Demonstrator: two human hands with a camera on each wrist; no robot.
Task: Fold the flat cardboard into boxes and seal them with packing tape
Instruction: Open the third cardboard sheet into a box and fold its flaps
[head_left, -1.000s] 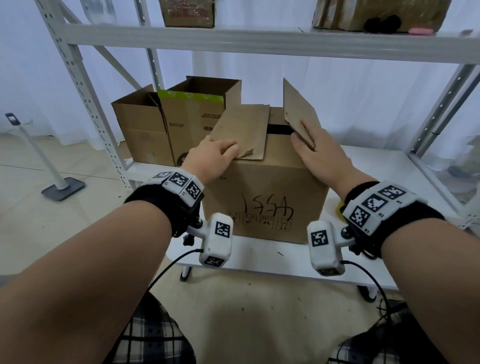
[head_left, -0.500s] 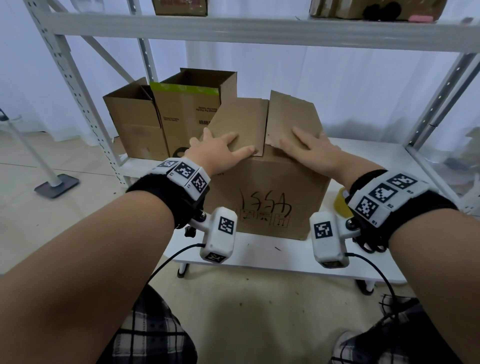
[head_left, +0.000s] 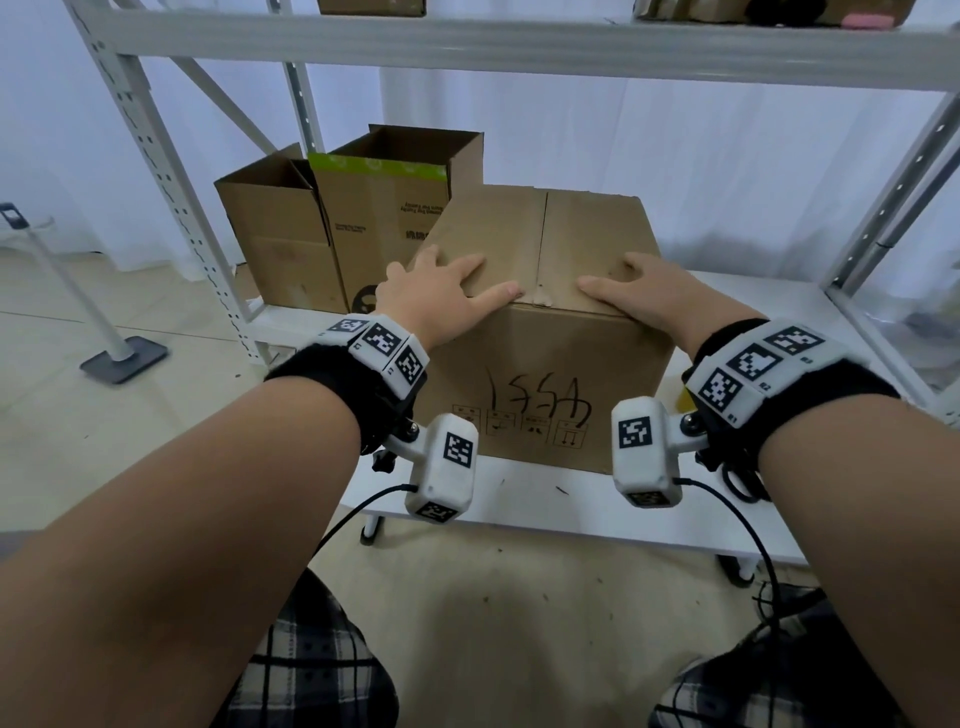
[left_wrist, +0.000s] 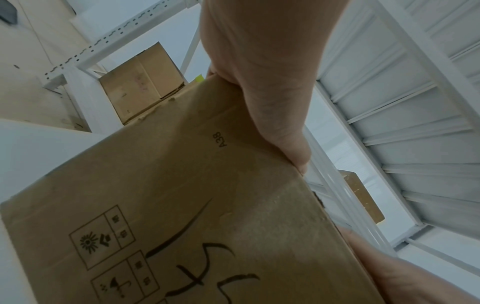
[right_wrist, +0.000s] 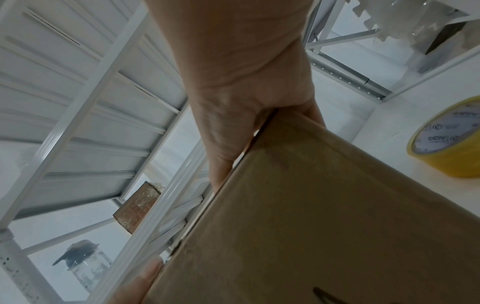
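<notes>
A second ago the two top flaps stood up and apart; now they lie flat and meet in a seam between our hands. Our left hand (head_left: 441, 291) presses its flap (head_left: 488, 244) with fingers straight and spread, forefinger pointing at the seam. Our right hand (head_left: 644, 293) does the same on the other flap (head_left: 597, 234), fingers flat, gripping nothing. The box (head_left: 540, 384) stands on the shelf (head_left: 571, 499) straight ahead of us, under both palms, its scrawled front facing us.

We judge that the folding of this top is done and taping is what remains. The seam is bare, and its near end looks a little torn, so the flaps may spring up once we let go.

The tape (right_wrist: 449, 139), a yellow roll, lies on the shelf just right of the box, below our right wrist; in the head view only a sliver shows. One hand has to leave the box to fetch it.

Beyond our left hand two open boxes (head_left: 363, 228) stand close behind the box, but do not block the seam. The upper shelf (head_left: 519, 47) hangs above our hands.
</notes>
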